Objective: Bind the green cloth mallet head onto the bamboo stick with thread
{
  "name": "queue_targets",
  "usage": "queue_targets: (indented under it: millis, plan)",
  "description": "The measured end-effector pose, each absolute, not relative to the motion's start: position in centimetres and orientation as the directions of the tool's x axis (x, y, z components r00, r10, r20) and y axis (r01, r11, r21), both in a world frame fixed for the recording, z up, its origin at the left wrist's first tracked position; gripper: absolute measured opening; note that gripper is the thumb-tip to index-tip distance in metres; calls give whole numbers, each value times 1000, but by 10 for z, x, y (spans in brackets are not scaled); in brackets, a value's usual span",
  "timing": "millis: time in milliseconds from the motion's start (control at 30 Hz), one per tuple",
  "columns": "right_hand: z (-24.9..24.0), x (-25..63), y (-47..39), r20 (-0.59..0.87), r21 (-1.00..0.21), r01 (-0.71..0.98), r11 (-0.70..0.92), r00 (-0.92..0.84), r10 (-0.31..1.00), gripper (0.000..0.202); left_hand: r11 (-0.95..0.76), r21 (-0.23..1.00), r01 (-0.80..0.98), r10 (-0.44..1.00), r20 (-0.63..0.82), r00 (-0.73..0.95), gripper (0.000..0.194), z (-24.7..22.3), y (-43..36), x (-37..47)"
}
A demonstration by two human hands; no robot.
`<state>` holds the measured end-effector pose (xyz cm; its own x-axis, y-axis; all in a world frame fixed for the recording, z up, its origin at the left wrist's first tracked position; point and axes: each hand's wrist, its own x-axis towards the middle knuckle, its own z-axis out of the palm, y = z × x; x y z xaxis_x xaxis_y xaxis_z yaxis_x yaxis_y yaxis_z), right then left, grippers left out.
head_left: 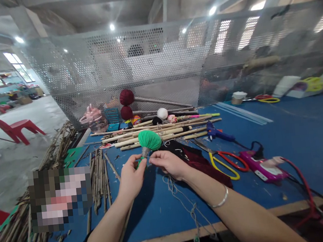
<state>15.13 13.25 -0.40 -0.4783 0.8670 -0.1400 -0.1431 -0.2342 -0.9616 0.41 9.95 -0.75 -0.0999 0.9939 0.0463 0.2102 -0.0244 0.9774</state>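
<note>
Below the head of a green ball-headed stick, my left hand is closed around the neck, thumb and fingers pressed on it. The head looks like gathered green cloth, and grey binding wraps the neck under it. Its shaft runs down past my left wrist toward the table edge. Just to the right, my right hand pinches a thin grey string close to the neck. Loose string hangs from below that hand across the blue table, tangling near the front edge. Dark red cloth lies beyond my right forearm.
Scissors, a blue glue gun and a purple power strip with cables lie on the right. Sticks lie left, with more wooden rods behind. Dark red ball-headed sticks rest against the perforated screen.
</note>
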Motion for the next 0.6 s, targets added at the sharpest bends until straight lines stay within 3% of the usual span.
queue_targets:
  millis: [133, 300, 467, 600]
  plan:
    - [7, 153, 127, -77, -941, -246, -232, -513, 855, 28, 74, 997, 14, 995, -73, -61, 32, 0, 101, 5]
    - [0, 151, 130, -89, -940, -228, -255, -557, 826, 29, 198, 936, -290, 980, -198, 30, 35, 12, 100, 5]
    - [-6, 155, 138, -47, -933, -268, -240, -570, 820, 28, 292, 858, -422, 950, -206, 236, 32, 13, 96, 6]
    - [-4, 158, 137, 10, -916, -325, -234, -603, 798, 39, 411, 782, -468, 885, -220, 411, 26, 5, 97, 4]
